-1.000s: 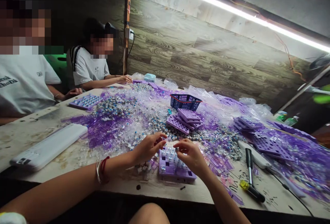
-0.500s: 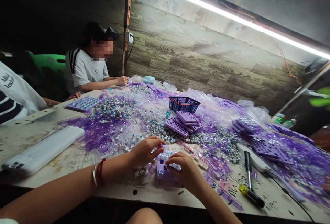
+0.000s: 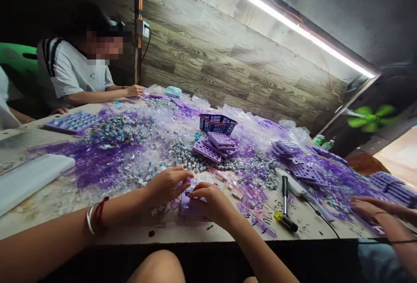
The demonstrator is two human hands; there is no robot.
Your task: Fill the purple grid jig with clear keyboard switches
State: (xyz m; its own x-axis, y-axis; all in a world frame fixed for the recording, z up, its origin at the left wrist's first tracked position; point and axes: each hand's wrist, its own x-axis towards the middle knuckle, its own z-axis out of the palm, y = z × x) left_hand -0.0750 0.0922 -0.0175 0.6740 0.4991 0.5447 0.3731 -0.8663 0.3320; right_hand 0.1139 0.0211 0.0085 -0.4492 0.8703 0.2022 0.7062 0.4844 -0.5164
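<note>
A purple plate with square openings (image 3: pixel 189 208) lies near the table's front edge, with small clear pieces set in its upper part. My left hand (image 3: pixel 167 184) is over its upper left side, thumb and fingers apart, and nothing shows between them. My right hand (image 3: pixel 213 202) bends over the plate from the right. Its thumb and fingertips come together at the plate's surface; whatever they pinch is too small to make out. Both hands partly cover the plate. Small grey-white switch-like pieces with blue parts (image 3: pixel 182 157) are heaped beyond the hands.
Stacked purple plates (image 3: pixel 216 146) and a dark basket (image 3: pixel 218 124) stand farther back. A hammer (image 3: pixel 286 202) and a white power strip (image 3: pixel 289 182) lie to the right. At left is a long white case (image 3: pixel 35 179). One co-worker (image 3: pixel 78 70) sits far left; another's hands (image 3: pixel 368 209) are at right.
The view has swung right, so the table's contents appear farther left and a co-worker's hands show at right. My right hand's fingertips have moved up the plate, closer to my left hand.
</note>
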